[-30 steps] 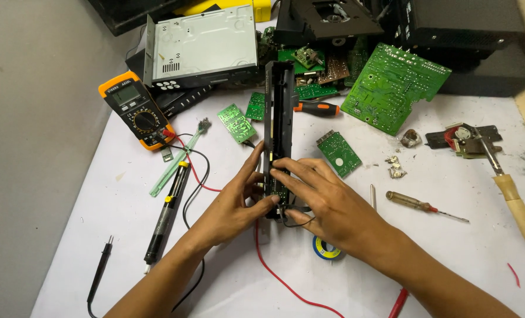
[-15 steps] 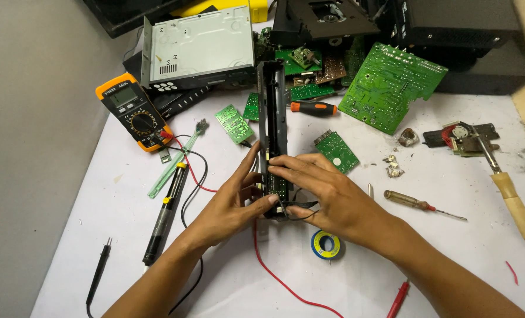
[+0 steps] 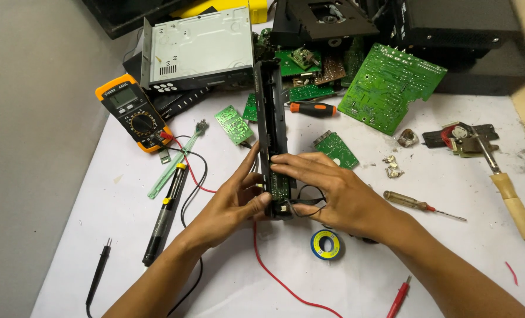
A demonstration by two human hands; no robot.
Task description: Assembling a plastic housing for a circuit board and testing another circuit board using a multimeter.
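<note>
A long narrow black panel (image 3: 269, 112) with a green circuit board inside stands on edge on the white table (image 3: 427, 247), running away from me. My left hand (image 3: 234, 203) grips its near end from the left, thumb on the board. My right hand (image 3: 333, 191) holds the same end from the right, fingers laid across the top edge. Thin black wires loop out under my right hand.
An orange multimeter (image 3: 131, 112) with red and black leads, a black soldering tool (image 3: 165, 215), a grey metal chassis (image 3: 198, 44), green circuit boards (image 3: 389, 85), screwdrivers (image 3: 421, 205), a wooden-handled soldering iron (image 3: 509, 194) and a blue-yellow solder reel (image 3: 325, 244) lie around.
The panel and both hands sit slightly higher and farther left in view; my right fingers have slid along the top edge. The grip is the same.
</note>
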